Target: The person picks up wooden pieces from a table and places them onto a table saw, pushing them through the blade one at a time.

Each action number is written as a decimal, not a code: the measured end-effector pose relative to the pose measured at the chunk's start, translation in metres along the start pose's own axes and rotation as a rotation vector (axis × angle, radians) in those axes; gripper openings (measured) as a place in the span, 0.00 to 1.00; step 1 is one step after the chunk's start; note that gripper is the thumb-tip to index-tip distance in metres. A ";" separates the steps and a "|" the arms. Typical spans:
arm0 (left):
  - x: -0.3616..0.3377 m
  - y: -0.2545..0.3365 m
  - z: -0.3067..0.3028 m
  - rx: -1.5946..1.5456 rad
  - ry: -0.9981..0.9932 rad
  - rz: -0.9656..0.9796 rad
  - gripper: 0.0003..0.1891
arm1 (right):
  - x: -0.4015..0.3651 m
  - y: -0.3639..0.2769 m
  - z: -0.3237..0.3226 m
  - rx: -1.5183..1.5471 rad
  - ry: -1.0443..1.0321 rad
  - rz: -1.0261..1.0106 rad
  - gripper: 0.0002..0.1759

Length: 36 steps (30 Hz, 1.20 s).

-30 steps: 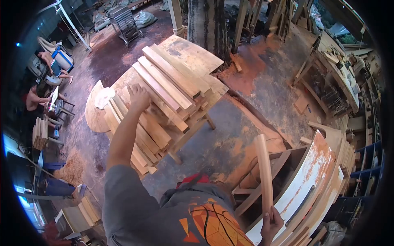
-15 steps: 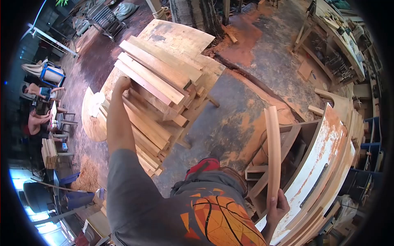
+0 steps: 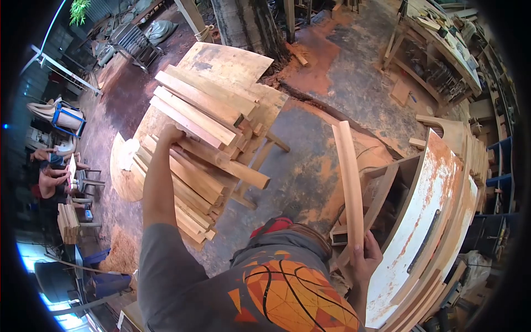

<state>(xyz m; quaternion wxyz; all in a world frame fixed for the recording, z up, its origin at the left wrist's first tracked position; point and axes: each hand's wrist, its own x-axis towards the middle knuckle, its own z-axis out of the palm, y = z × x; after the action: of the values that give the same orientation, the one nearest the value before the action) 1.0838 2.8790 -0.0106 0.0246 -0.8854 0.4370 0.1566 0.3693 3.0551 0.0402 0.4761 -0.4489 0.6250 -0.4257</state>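
Centre right, curved slat (image 3: 349,182): bare pale wood, smooth, matt. Upper left, stacked planks (image 3: 204,119): unfinished sawn wood, matt. Right, arched panel (image 3: 426,216): worn white coating with rust-coloured stains. Centre, floor (image 3: 310,160): rough, stained concrete. Bottom, shirt (image 3: 182,276): grey cloth.

We count two hands at work: our left hand (image 3: 168,134) on one wooden bar (image 3: 227,162) jutting from one pile of boards (image 3: 193,108), too many to number; our right hand (image 3: 362,257) around one curved slat (image 3: 348,177). Two other people (image 3: 51,180) sit far left. One tree trunk (image 3: 249,22) stands behind the pile.
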 end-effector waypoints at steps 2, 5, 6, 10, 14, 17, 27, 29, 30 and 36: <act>-0.048 0.031 -0.034 -0.549 -0.009 -0.220 0.18 | -0.001 0.001 -0.004 -0.002 -0.021 -0.009 0.32; -0.100 0.035 -0.073 -0.769 0.040 -0.132 0.20 | -0.005 0.003 -0.009 0.035 0.005 -0.013 0.34; -0.117 0.031 -0.081 -0.826 0.045 -0.094 0.21 | -0.009 0.009 -0.012 0.109 0.020 -0.044 0.35; -0.219 0.053 -0.121 -0.985 0.256 0.183 0.40 | -0.031 0.033 -0.025 0.255 0.102 -0.060 0.45; -0.289 0.098 -0.149 -0.968 0.403 0.533 0.34 | -0.052 -0.016 -0.019 0.307 -0.014 0.053 0.53; -0.299 0.127 -0.145 -1.144 0.306 0.788 0.33 | -0.062 -0.006 -0.025 0.127 -0.068 -0.028 0.50; -0.461 0.392 0.082 -1.433 -0.806 0.805 0.22 | -0.262 0.054 -0.159 0.286 0.945 -0.231 0.35; -0.542 0.435 0.125 -1.312 -0.960 0.748 0.26 | -0.314 0.072 -0.189 0.375 1.091 -0.188 0.33; -0.579 0.452 0.144 -1.184 -0.995 0.764 0.26 | -0.342 0.083 -0.202 0.364 1.156 -0.110 0.33; -0.719 0.520 0.243 -0.899 -1.264 0.902 0.27 | -0.438 0.165 -0.240 0.536 1.466 -0.127 0.35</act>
<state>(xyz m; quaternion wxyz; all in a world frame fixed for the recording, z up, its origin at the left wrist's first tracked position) 0.2067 3.1527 0.0219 -0.1523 -0.3038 0.5456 0.7661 0.1719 3.5419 0.0190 0.0086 0.0420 0.6290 -0.7762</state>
